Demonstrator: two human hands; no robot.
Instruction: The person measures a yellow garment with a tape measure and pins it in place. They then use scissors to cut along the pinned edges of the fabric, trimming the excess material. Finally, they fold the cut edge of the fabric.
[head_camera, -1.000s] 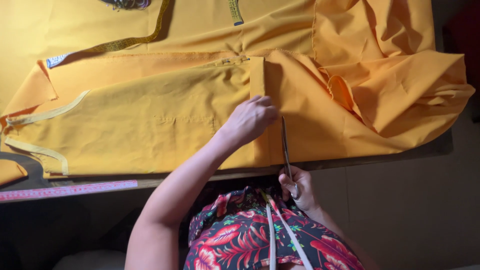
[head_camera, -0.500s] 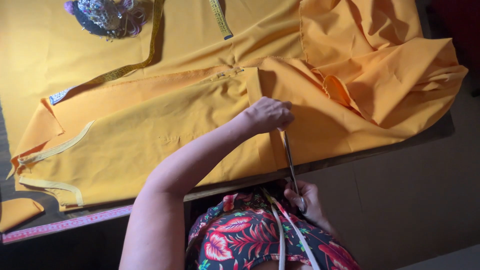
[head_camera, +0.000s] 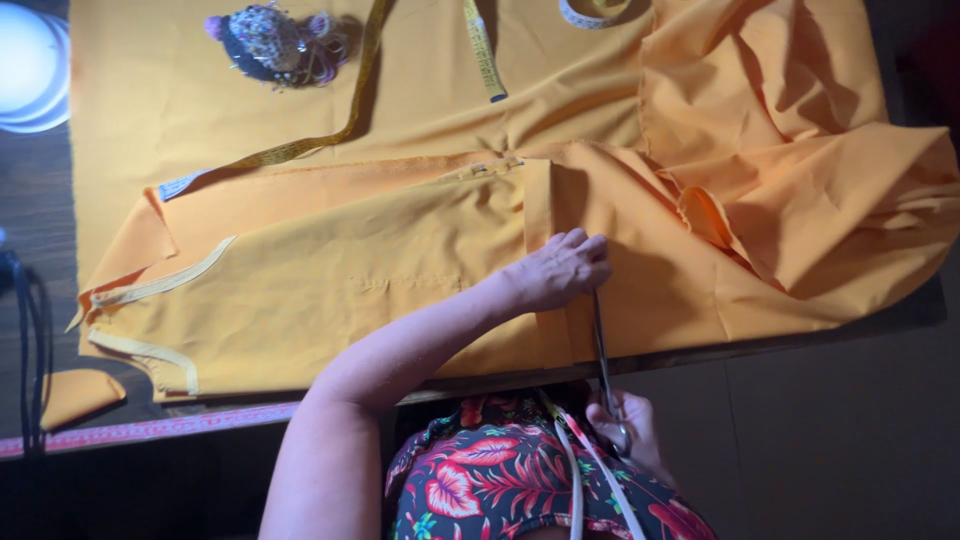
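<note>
While the left hand (head_camera: 558, 272) is laid flat on the orange fabric (head_camera: 350, 270), fingers spread and nothing gripped, the cloth is pressed down near the front edge of the bench (head_camera: 40, 200). Scissors (head_camera: 603, 350) are held in the right hand (head_camera: 628, 430), which is closed around the handles just below that front edge; the long, thin metal blades are pointed up into the cloth, right beside the left fingertips. Whether the blades are parted cannot be told.

A slip is judged possible: because the fingertips lie so near the blades, they could be nicked if the hand is not drawn back as the cut advances. The cut could also wander, since the fabric is folded in layers here, and a lower layer might be caught unseen. Loose cloth hanging over the front edge could drag the piece sideways.

The fabric is a smooth, matte woven cloth, laid mostly flat toward the left side and bunched in soft creased folds toward the right corner. Pale binding strips are seen along its left edges. A yellow tape measure (head_camera: 300, 150) is trailed across the far side, beside a rounded, beaded pincushion (head_camera: 268, 40). A pink ruler (head_camera: 150, 430) is laid along the front edge at the left, and a white round dish (head_camera: 30, 70) sits at the far left corner.
</note>
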